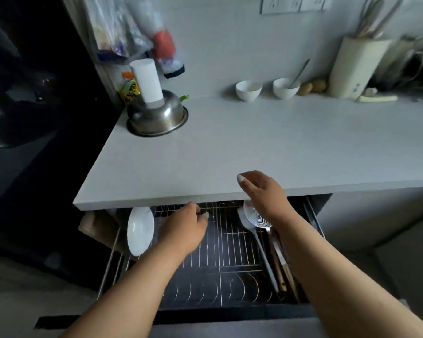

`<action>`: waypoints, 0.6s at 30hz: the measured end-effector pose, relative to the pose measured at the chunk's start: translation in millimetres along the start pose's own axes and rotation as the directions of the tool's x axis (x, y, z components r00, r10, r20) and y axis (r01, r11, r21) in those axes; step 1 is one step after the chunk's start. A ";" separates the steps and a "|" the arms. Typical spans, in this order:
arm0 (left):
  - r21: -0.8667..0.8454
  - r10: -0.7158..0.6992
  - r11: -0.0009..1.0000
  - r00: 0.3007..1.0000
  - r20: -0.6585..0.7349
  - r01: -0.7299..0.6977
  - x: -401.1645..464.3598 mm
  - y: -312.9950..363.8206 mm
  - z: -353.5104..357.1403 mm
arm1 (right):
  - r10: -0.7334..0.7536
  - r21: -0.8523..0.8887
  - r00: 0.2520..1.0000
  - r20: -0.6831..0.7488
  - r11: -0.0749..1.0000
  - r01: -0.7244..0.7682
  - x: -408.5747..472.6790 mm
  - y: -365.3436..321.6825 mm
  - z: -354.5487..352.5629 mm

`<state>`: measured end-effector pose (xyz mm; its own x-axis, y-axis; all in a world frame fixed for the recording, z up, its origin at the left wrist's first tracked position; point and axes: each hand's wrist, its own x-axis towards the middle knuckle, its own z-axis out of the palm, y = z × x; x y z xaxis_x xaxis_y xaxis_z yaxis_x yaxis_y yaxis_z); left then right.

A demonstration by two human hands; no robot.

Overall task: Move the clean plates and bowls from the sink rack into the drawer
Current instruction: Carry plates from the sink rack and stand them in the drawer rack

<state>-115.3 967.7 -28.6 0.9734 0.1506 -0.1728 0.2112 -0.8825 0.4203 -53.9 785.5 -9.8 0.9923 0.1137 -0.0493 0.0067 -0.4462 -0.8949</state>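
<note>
Head view: white bench point(230, 147) edge overhangs the open wire-rack drawer point(230, 264), with a white glossy plate point(140, 231) upright at its left. My left hand point(183, 230) and right hand point(261, 193) hang loose-fingered, empty; spatula point(257, 242) and mesh skimmer point(254, 215) lie right.

Dim kitchen: white wall point(230, 45) w/ outlets point(293, 4), pale counter point(254, 142), grey floor point(410, 254).

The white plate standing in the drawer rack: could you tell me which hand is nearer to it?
Left. The left hand is just right of the white plate; the right hand is farther right, by the counter edge.
</note>
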 end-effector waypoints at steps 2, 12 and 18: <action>0.009 0.030 0.999 0.999 0.023 -0.031 -0.1 30.6 9.5 | 0.028 0.020 0.998 -0.063 0.999 -0.027 -9.0 15.4 -35.7; 0.036 0.296 0.953 0.948 0.114 -0.301 -12.3 243.2 102.3 | 0.149 0.056 0.933 -0.329 0.989 -0.138 -69.8 113.2 -248.7; -0.015 0.457 0.884 0.857 0.237 -0.468 -34.4 384.9 167.9 | 0.222 0.025 0.832 -0.509 0.970 -0.244 -124.7 171.6 -380.8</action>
<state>-82.5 548.1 -10.4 0.9096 -0.3803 -0.1671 -0.2674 -0.8438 0.4652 -129.3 356.6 11.7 0.8896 -0.4565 -0.0142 -0.2385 -0.4378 -0.8669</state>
